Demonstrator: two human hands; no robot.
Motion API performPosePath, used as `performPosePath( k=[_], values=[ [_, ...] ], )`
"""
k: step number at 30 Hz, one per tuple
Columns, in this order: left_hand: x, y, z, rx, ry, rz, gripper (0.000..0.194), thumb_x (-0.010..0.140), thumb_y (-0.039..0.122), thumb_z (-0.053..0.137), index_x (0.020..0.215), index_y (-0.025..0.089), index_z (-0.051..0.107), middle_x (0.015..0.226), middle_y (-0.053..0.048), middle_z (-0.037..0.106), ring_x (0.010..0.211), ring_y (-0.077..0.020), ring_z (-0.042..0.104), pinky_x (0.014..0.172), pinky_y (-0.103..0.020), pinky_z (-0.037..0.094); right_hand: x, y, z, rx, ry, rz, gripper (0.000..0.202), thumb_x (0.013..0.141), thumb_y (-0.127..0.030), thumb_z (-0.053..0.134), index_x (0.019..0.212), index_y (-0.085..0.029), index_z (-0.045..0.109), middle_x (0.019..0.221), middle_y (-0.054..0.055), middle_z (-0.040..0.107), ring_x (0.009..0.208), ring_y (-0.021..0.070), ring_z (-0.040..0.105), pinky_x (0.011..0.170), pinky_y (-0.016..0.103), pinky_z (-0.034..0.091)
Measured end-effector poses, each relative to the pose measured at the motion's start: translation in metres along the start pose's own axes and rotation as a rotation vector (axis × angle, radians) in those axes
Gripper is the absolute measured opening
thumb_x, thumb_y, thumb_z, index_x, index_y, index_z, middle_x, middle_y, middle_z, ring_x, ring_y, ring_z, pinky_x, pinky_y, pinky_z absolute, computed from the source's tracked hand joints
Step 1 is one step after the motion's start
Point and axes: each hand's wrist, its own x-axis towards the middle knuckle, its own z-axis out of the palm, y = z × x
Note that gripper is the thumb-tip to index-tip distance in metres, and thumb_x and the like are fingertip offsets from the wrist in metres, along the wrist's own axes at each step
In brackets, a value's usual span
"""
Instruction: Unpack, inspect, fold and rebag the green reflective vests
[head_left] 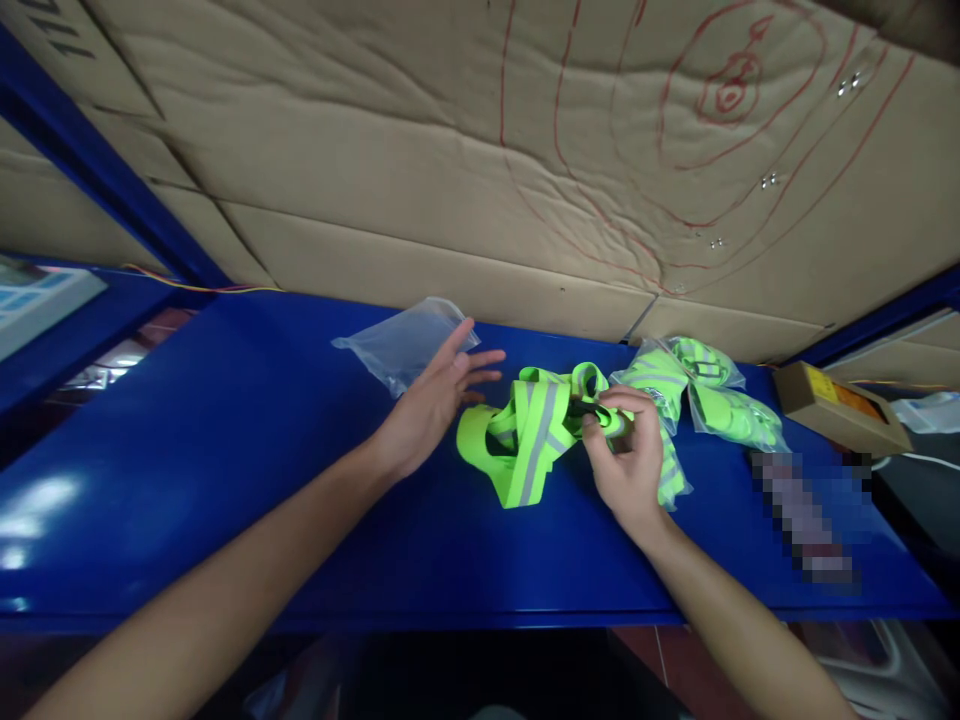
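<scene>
A neon yellow-green reflective strap harness [534,440] with silver stripes lies loosely coiled on the blue table. My right hand [630,455] pinches its right end, where a black piece, perhaps a buckle, shows between thumb and fingers. To the left of the straps, my left hand [431,400] is spread with fingers apart and holds nothing. Just behind it lies a clear plastic bag [397,345], flat and partly covered by the fingers.
Several clear bags of folded neon straps [735,415] lie behind and right of my right hand. A small cardboard box [840,408] stands at the right, with a pixelated item [806,520] nearer me. A cardboard wall [375,180] with red drawn lines closes off the blue table's [225,430] back.
</scene>
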Motion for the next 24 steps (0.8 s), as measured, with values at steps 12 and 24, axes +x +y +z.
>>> performPosePath(
  k=[12,24],
  values=[
    [-0.009,-0.007,0.002,1.218,-0.073,0.633,0.021,0.098,0.027,0.057,0.116,0.021,0.065,0.129,-0.010,0.068,0.122,-0.0279,0.062,0.102,-0.048,0.038,0.007,0.003,-0.004,0.116,-0.024,-0.038,0.022,0.080,-0.005,0.061,0.090,-0.023,0.053,0.101,0.001,0.055,0.103,0.0229,0.071,0.093,0.040,0.052],
    [-0.003,0.018,-0.027,1.404,0.417,0.346,0.021,0.091,0.022,0.060,0.099,0.021,0.079,0.127,-0.012,0.066,0.114,-0.0357,0.060,0.092,-0.054,0.045,0.018,0.012,-0.005,0.339,0.206,0.247,0.018,0.088,-0.021,0.065,0.091,-0.024,0.047,0.103,0.002,0.050,0.096,0.0175,0.066,0.084,0.035,0.058]
  ],
)
